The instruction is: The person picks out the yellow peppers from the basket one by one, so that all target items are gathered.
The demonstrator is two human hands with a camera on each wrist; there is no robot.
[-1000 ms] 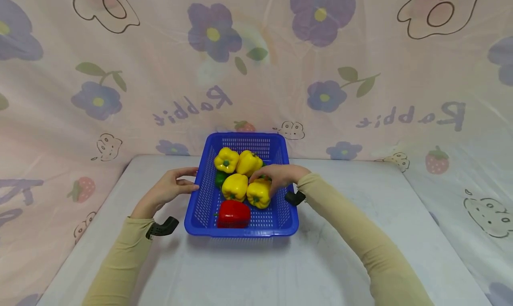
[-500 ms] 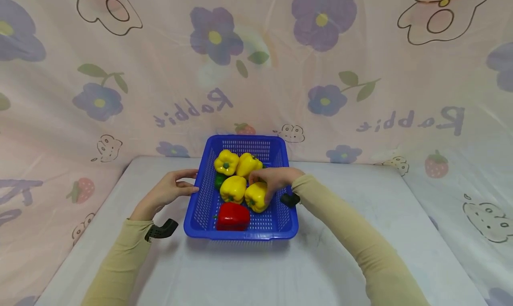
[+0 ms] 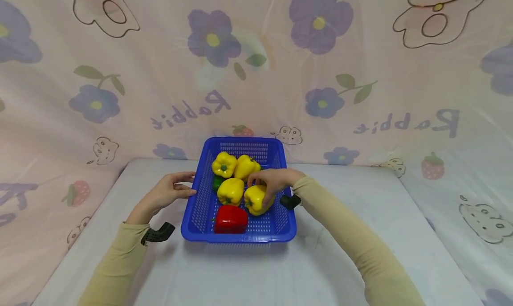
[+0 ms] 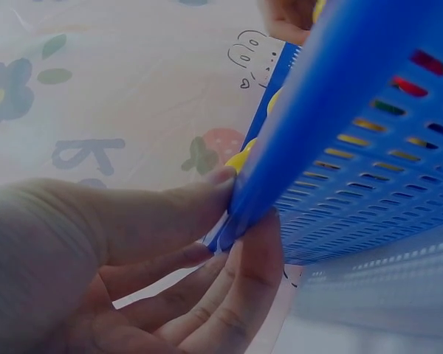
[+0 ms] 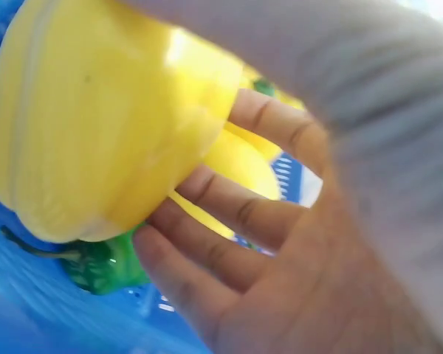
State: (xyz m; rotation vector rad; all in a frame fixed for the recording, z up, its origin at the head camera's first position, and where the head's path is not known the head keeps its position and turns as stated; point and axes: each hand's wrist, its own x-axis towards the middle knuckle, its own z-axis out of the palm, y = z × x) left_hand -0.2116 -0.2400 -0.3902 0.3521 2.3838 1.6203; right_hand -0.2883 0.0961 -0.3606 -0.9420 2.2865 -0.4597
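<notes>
A blue perforated plastic basket [image 3: 236, 238] stands on the white table, holding several bell peppers. My left hand [image 3: 165, 193] pinches its left rim, the thumb on one side and the fingers on the other in the left wrist view. Inside, my right hand [image 3: 274, 180] grips a yellow bell pepper [image 3: 253, 202] at the right, thumb toward the front and fingers behind it. To its left lies another yellow bell pepper [image 3: 230, 191]. A red bell pepper [image 3: 231, 219] lies on its side near the front wall. The right wrist view shows a green pepper [image 5: 103, 267] beneath the held one.
Two more yellow peppers, one stem-up [image 3: 223, 165] and one tilted [image 3: 246, 168], sit at the back of the basket. Part of another green pepper [image 3: 217, 182] shows at the left. Behind the table [image 3: 344, 199] hangs a flower-patterned cloth [image 3: 256, 92].
The right hand and its yellow pepper have shifted slightly toward the basket's front right, and the pepper has turned a little. The left hand stays at the rim. The head view has shifted slightly.
</notes>
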